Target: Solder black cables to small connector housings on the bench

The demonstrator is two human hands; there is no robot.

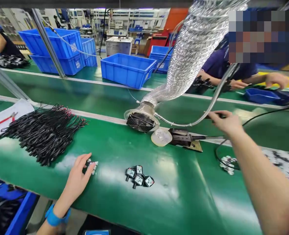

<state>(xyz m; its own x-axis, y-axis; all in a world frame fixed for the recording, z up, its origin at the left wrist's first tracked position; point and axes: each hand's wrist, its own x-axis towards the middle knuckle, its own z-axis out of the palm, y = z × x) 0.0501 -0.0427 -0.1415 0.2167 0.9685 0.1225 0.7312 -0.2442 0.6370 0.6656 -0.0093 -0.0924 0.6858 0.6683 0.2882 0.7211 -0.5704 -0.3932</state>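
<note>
My left hand (78,174), with a blue band at its wrist, is closed round a small black and white part (93,166) just above the green work surface (105,199). Several small black housings with pale boards (138,179) lie in a cluster to its right. My right hand (226,123) is raised at the right, its fingers bent together near the clear hose; what they hold, if anything, is hidden. Below and left of it, a black soldering iron holder (181,137) sits beside a round pale dish (161,136).
Black cables (48,133) are piled at the left by red-handled pliers (2,122). A fan hood (141,119) on a silver duct (188,52) hangs mid-table. White parts (229,164) lie right. Blue bins (127,70) and a person's hands (276,80) are across the line.
</note>
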